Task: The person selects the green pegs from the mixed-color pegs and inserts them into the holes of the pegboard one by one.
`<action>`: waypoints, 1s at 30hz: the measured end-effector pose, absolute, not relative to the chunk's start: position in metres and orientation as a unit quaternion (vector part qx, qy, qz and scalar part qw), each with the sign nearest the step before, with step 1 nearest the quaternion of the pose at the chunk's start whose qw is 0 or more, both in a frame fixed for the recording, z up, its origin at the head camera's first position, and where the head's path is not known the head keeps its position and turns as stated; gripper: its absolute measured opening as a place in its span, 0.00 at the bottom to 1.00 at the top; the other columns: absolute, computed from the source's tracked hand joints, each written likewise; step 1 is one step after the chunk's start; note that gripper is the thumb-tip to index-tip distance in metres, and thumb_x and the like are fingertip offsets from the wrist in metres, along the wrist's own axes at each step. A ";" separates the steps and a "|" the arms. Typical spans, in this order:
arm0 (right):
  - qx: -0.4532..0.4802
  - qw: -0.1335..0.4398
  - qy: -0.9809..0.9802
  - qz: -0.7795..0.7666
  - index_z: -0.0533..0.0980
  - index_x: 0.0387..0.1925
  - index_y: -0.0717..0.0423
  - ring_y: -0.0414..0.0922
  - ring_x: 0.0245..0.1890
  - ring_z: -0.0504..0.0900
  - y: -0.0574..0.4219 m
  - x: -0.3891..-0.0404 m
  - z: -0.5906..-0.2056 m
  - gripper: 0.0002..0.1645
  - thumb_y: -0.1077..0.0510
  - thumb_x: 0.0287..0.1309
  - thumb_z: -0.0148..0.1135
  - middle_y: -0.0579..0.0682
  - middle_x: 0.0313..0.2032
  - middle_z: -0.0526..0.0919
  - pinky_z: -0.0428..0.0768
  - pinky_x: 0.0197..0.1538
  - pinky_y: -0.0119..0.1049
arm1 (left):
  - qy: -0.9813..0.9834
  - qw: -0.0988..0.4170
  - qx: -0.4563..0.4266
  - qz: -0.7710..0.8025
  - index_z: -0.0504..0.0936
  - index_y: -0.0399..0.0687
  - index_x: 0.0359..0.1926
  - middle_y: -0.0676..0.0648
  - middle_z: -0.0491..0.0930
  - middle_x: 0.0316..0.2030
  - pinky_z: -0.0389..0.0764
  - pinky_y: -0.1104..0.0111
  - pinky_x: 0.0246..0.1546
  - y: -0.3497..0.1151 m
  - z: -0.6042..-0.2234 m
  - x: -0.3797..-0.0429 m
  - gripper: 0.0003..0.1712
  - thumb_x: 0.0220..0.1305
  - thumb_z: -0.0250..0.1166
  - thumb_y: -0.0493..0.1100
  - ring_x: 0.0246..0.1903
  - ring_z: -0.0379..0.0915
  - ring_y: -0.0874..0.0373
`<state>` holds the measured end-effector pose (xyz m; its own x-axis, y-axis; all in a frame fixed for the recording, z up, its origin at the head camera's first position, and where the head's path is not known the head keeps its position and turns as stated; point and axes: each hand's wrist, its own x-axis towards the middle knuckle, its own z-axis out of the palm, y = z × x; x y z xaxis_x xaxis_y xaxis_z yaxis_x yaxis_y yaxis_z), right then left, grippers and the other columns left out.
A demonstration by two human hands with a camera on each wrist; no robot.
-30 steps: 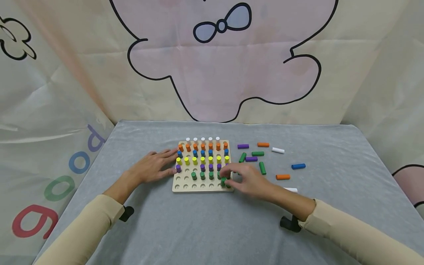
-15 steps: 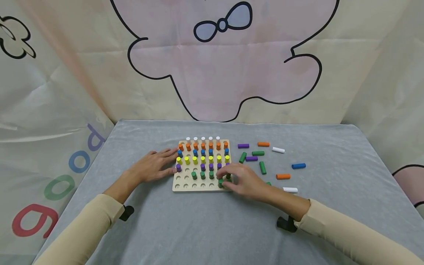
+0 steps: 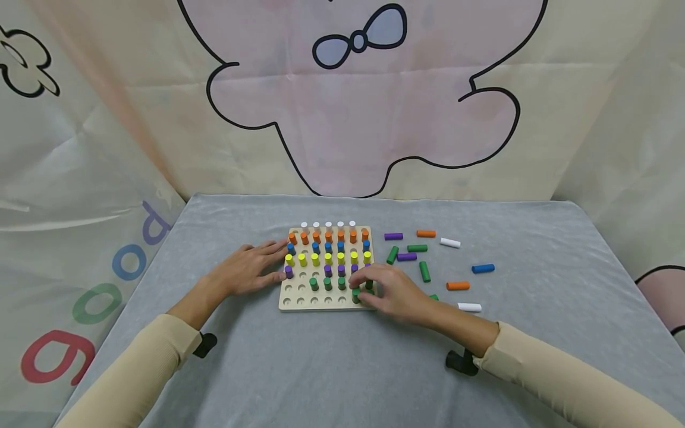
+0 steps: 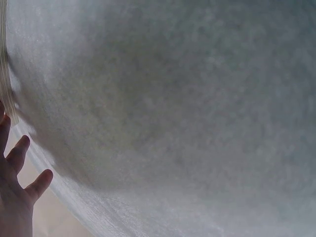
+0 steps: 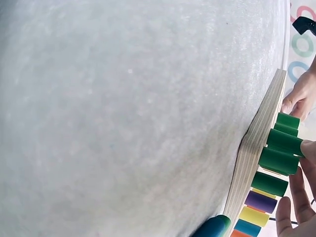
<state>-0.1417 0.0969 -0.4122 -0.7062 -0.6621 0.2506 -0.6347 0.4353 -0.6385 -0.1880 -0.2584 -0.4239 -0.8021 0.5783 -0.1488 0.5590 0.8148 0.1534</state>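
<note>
A wooden pegboard [image 3: 307, 295] lies on the cloth, carrying upright pegs in white, orange, blue, yellow, purple and green rows. My left hand [image 3: 246, 270] rests flat beside it, fingertips at its left edge; in the left wrist view this hand [image 4: 19, 187] shows spread fingers. Over the board's front right corner, my right hand [image 3: 398, 291] pinches a green peg [image 3: 355, 295] between thumb and finger. In the right wrist view the peg [image 5: 284, 141] stands upright in the front row, close to another green peg [image 5: 279, 160]. Fingers partly hide that corner.
Loose pegs lie right of the board: a purple peg [image 3: 393, 236], an orange peg [image 3: 457, 286], a blue peg [image 3: 483, 268], a white peg [image 3: 469, 307] and several green ones, including one green peg [image 3: 424, 271]. A printed cloth [image 3: 428, 119] hangs behind the table.
My right hand has shifted slightly left along the front row with the green peg, then stayed nearly still. The left hand has not moved.
</note>
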 end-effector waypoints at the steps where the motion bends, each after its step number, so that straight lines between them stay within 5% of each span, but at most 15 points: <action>1: -0.382 0.019 0.847 -0.369 0.82 0.48 0.55 0.40 0.49 0.81 0.097 -0.142 -0.412 0.18 0.65 0.55 0.73 0.42 0.44 0.85 0.79 0.55 0.42 | 0.948 0.095 0.300 0.051 0.60 0.48 0.76 0.46 0.54 0.76 0.62 0.37 0.63 -0.258 -0.424 -0.188 0.44 0.70 0.50 0.69 0.74 0.52 0.43; 14: -0.377 0.014 0.849 -0.371 0.82 0.49 0.54 0.42 0.49 0.81 0.107 -0.146 -0.405 0.17 0.64 0.56 0.72 0.42 0.45 0.85 0.80 0.54 0.45 | 0.947 0.085 0.304 0.050 0.61 0.47 0.76 0.45 0.54 0.76 0.63 0.38 0.62 -0.258 -0.424 -0.186 0.43 0.71 0.51 0.68 0.74 0.53 0.43; 30: -0.286 -0.016 0.890 -0.355 0.79 0.52 0.62 0.52 0.44 0.82 0.188 -0.197 -0.407 0.20 0.69 0.57 0.69 0.55 0.44 0.86 0.77 0.49 0.54 | 0.948 0.086 0.303 0.046 0.61 0.48 0.75 0.46 0.55 0.76 0.65 0.39 0.61 -0.257 -0.422 -0.186 0.43 0.71 0.52 0.68 0.73 0.55 0.44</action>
